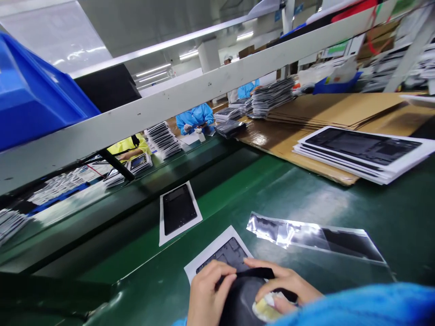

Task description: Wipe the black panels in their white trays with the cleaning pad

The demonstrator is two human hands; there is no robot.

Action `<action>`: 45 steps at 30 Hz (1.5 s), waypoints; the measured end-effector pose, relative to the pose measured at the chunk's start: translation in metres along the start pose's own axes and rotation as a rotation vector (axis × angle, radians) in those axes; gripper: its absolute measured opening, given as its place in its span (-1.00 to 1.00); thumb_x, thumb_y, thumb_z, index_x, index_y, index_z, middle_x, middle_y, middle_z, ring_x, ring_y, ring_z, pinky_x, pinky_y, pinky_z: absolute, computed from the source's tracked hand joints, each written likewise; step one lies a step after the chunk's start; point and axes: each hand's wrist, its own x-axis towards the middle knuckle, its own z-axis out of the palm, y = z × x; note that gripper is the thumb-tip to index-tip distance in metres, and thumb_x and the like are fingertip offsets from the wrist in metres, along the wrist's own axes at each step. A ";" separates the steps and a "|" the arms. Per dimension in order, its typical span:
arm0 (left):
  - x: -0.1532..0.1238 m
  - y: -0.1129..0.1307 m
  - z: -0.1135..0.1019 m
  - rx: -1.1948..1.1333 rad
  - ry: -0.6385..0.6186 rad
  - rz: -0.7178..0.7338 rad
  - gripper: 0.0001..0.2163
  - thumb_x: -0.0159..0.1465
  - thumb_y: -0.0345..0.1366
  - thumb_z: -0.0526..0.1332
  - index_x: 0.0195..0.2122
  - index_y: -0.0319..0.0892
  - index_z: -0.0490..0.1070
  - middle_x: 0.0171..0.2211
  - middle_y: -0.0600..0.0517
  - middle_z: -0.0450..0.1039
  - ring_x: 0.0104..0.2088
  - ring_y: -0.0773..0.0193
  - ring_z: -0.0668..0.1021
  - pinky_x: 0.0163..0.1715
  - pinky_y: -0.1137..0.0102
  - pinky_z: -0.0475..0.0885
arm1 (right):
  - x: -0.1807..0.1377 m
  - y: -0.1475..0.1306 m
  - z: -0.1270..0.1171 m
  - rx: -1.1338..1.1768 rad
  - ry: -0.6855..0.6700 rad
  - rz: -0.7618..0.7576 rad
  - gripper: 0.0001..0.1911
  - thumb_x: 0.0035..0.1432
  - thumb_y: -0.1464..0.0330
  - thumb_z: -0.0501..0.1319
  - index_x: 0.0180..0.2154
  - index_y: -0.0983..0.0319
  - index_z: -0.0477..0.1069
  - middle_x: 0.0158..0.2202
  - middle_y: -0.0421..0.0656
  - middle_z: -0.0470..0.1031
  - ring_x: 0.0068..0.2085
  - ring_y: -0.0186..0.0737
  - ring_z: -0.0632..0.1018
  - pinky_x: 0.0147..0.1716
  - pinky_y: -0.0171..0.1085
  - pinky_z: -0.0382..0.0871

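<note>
Nearest, at the lower edge of the green bench [340,199]: left hand [207,294] with grip clamped on the edge of a black glossy sheet [243,296]; right hand [283,287] pressing a pale cloth wad [267,307] against it, fingers curled shut over the wad. Beneath both, a white-bordered black panel [222,253]. Just beside to the right, a silvery film strip [316,235]. Farther, a second panel [178,210] on the belt. Beyond, a stack of panels [363,151] on cardboard [326,113]. Far off, co-workers in blue coats [195,115].
</note>
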 end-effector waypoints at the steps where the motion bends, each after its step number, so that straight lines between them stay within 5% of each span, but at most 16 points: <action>1: -0.001 -0.002 -0.001 0.016 0.022 0.009 -0.95 0.10 -0.26 0.21 -0.46 0.05 0.45 -0.55 0.17 0.50 -0.59 0.31 0.55 -0.65 0.56 0.43 | 0.003 -0.003 -0.002 0.035 -0.079 -0.018 -0.73 -0.15 0.32 0.09 -0.42 -0.22 0.41 0.05 -0.48 0.16 0.01 -0.26 0.24 -0.11 -0.25 0.13; 3: -0.003 -0.005 -0.005 0.056 0.077 0.000 -0.95 0.10 -0.24 0.20 -0.47 0.05 0.45 -0.57 0.18 0.49 -0.64 0.33 0.52 -0.68 0.55 0.41 | 0.009 -0.004 -0.005 0.149 -0.122 -0.003 -0.75 -0.16 0.33 0.11 -0.42 -0.15 0.44 0.10 -0.46 0.06 0.04 -0.21 0.19 -0.06 -0.22 0.05; 5: -0.004 -0.011 -0.009 0.091 0.134 -0.063 -0.94 0.07 -0.20 0.20 -0.46 0.05 0.47 -0.58 0.18 0.48 -0.68 0.34 0.49 -0.71 0.55 0.39 | 0.015 -0.001 -0.007 0.310 0.065 0.128 -0.83 -0.24 0.31 0.17 -0.51 -0.06 0.47 0.02 -0.36 0.25 -0.01 -0.14 0.27 -0.08 -0.21 0.09; 8: -0.003 -0.021 -0.015 0.088 0.201 -0.275 -0.82 0.01 -0.13 0.21 -0.37 0.01 0.51 -0.63 0.16 0.46 -0.72 0.36 0.44 -0.75 0.53 0.34 | 0.024 0.008 -0.006 0.497 0.346 0.382 -0.80 -0.26 0.21 0.14 -0.51 0.07 0.47 -0.44 -0.20 0.52 -0.39 -0.17 0.50 -0.44 -0.23 0.36; 11: -0.004 -0.034 -0.016 0.023 0.186 -0.503 -0.74 -0.04 -0.12 0.19 -0.37 -0.10 0.53 -0.62 0.10 0.46 -0.67 0.34 0.45 -0.70 0.50 0.35 | 0.035 0.013 -0.006 0.576 0.393 0.532 -0.69 -0.16 0.13 0.01 -0.49 0.17 0.41 -0.74 -0.29 0.34 -0.76 -0.33 0.34 -0.86 -0.33 0.18; 14: -0.008 -0.048 -0.013 -0.019 0.115 -0.623 -0.76 -0.03 -0.17 0.18 -0.40 -0.15 0.54 -0.63 0.09 0.46 -0.64 0.37 0.44 -0.60 0.50 0.37 | 0.046 0.010 -0.005 0.621 0.367 0.593 -0.73 -0.16 0.14 0.01 -0.58 0.18 0.31 -0.74 -0.36 0.23 -0.79 -0.44 0.24 -0.88 -0.38 0.10; 18: -0.014 -0.062 -0.008 -0.043 0.040 -0.693 -0.79 0.02 -0.23 0.17 -0.37 -0.15 0.53 -0.60 0.11 0.46 -0.63 0.43 0.41 -0.57 0.54 0.35 | 0.059 0.002 0.003 0.563 0.269 0.579 -0.82 -0.24 0.20 0.11 -0.51 0.15 0.30 -0.76 -0.40 0.22 -0.78 -0.46 0.22 -0.84 -0.39 0.12; 23: -0.017 -0.066 -0.004 -0.049 -0.030 -0.720 -0.83 0.04 -0.29 0.19 -0.37 -0.15 0.53 -0.59 0.13 0.48 -0.61 0.44 0.42 -0.55 0.56 0.35 | 0.070 0.000 0.021 0.325 0.185 0.517 -0.63 -0.28 0.23 0.13 -0.30 0.15 0.37 -0.93 -0.46 0.11 -0.85 -0.40 0.19 -0.85 -0.38 0.09; 29: -0.020 -0.067 -0.004 -0.049 -0.087 -0.714 -0.84 0.05 -0.32 0.19 -0.35 -0.16 0.52 -0.53 0.13 0.50 -0.58 0.44 0.45 -0.52 0.56 0.36 | 0.077 0.006 0.039 0.094 0.107 0.388 -0.61 -0.25 0.22 0.10 -0.27 0.10 0.38 -0.68 -0.37 0.40 -0.77 -0.44 0.26 -0.75 -0.36 0.19; 34: -0.021 -0.069 -0.004 -0.038 -0.110 -0.715 -0.84 0.06 -0.31 0.19 -0.34 -0.15 0.52 -0.54 0.14 0.50 -0.59 0.45 0.44 -0.54 0.57 0.35 | 0.077 0.010 0.042 -0.008 0.073 0.344 -0.64 -0.22 0.22 0.08 -0.27 0.08 0.32 -0.87 -0.48 0.14 -0.85 -0.47 0.09 -0.83 -0.39 0.03; 45: -0.019 -0.068 -0.005 -0.027 -0.143 -0.713 -0.85 0.07 -0.33 0.19 -0.34 -0.15 0.52 -0.56 0.14 0.50 -0.60 0.46 0.46 -0.58 0.59 0.34 | 0.076 0.015 0.044 -0.085 0.038 0.301 -0.67 -0.20 0.22 0.06 -0.28 0.06 0.30 -0.83 -0.47 0.17 -0.85 -0.48 0.07 -0.83 -0.41 0.03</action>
